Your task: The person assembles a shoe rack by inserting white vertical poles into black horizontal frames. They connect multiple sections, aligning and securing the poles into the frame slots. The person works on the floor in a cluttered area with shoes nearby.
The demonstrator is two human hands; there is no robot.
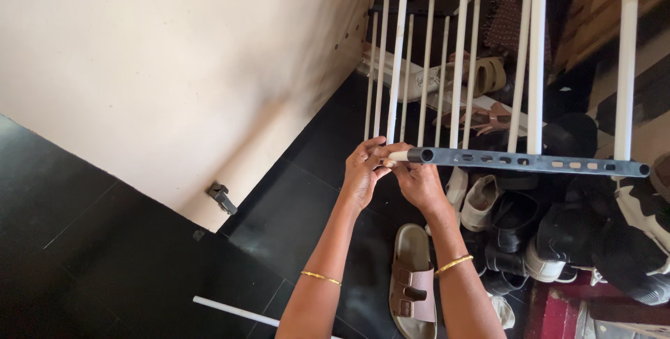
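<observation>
A drying rack of several white rods (460,53) joined by a dark grey end bar (530,163) stretches across the upper right. My left hand (363,170) and my right hand (417,182) meet at the left end of that bar. Both pinch the tip of one white rod (400,155) right where it meets the bar's open end. Each wrist carries a thin gold bangle. The fingertips hide the rod's very end.
A loose white rod (234,311) lies on the black tiled floor (139,262). A brown sandal (413,283) and a pile of shoes (544,241) sit below the rack. A cream wall (174,67) with a small grey bracket (222,197) stands at left.
</observation>
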